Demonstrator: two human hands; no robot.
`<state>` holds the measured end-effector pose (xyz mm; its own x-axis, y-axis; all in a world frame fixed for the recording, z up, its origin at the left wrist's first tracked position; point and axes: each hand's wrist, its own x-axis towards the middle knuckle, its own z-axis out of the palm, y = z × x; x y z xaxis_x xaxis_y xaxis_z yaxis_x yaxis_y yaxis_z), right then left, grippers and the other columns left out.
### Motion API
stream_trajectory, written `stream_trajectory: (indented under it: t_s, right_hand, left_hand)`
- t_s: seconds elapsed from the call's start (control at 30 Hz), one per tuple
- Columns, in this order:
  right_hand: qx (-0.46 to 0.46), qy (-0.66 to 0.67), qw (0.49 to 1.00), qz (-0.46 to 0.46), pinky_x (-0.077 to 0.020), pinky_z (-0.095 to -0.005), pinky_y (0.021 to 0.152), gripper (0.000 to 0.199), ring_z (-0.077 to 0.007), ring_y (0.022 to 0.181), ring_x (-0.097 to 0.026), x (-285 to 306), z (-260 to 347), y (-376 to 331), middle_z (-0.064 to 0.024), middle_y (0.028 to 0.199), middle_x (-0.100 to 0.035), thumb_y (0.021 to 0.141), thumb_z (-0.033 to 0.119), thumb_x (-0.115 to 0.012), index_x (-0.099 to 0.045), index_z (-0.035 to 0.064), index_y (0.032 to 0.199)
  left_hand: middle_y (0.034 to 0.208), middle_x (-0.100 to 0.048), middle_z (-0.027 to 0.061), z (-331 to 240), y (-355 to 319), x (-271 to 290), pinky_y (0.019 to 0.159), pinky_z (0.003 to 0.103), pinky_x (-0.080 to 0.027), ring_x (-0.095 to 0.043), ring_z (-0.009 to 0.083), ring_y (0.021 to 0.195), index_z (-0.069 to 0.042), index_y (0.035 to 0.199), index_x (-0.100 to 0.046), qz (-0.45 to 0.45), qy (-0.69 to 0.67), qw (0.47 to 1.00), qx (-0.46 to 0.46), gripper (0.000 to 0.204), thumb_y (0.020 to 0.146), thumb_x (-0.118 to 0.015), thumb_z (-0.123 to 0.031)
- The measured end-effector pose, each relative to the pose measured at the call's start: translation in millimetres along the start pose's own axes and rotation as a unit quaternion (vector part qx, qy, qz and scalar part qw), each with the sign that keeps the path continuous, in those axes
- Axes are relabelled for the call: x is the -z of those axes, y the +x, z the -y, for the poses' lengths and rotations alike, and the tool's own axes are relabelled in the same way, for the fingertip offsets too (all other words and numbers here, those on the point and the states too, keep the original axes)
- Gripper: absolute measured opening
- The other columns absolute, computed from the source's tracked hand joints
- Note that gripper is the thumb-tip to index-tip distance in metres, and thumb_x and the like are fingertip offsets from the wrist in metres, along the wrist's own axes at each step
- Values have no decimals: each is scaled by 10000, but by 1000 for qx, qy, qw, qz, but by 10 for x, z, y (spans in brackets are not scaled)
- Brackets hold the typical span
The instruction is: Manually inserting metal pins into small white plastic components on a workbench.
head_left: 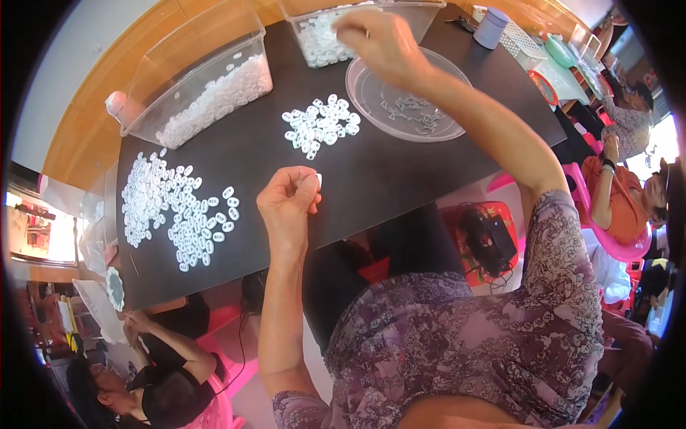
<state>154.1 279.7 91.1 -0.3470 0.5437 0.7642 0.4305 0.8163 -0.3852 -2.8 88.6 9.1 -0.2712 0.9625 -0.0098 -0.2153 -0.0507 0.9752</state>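
My left hand (289, 199) is closed above the dark table, thumb and fingers pinching a small white plastic piece (319, 180). Up at the far side, my right hand (382, 44) hangs over a clear bin (427, 13) of white pieces (325, 44). Its fingers are bent and smeared by motion, so whether they hold anything does not show. Below my right forearm a round clear tray (364, 107) contains thin grey metal parts (414, 114). Between the two hands, a loose heap of white oval pieces (320, 127) with dark marks lies on the table.
A long clear bin (236, 50) part full of white pieces (218, 100) stands far left. Marked ovals (171, 207) spread over the table's left side. A grey-lilac cup (491, 28) stands far right. Other people sit at lower left (171, 357) and right (618, 189).
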Motion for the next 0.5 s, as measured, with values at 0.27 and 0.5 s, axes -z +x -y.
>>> stream_trajectory:
  t_s: [0.27,0.5]
  right_hand:
    - [-243,285,879,296,-465,-239,695,136,-77,761,-577,226,701,-1041,-50,775,-648,789,95,-619,-644,-27,844]
    - [-280,344,835,326,-435,-226,583,104,-53,649,-538,237,874,-1224,-25,687,-622,769,98,-627,-636,-6,768]
  left_hand:
    - [700,-547,11,-21,-212,-112,500,184,-399,-486,67,565,14,865,-594,14,68,997,-38,102,797,-657,-28]
    - [732,-552,29,-98,-347,-230,525,202,-422,-515,90,616,23,940,-580,25,16,996,-83,183,803,-669,-61]
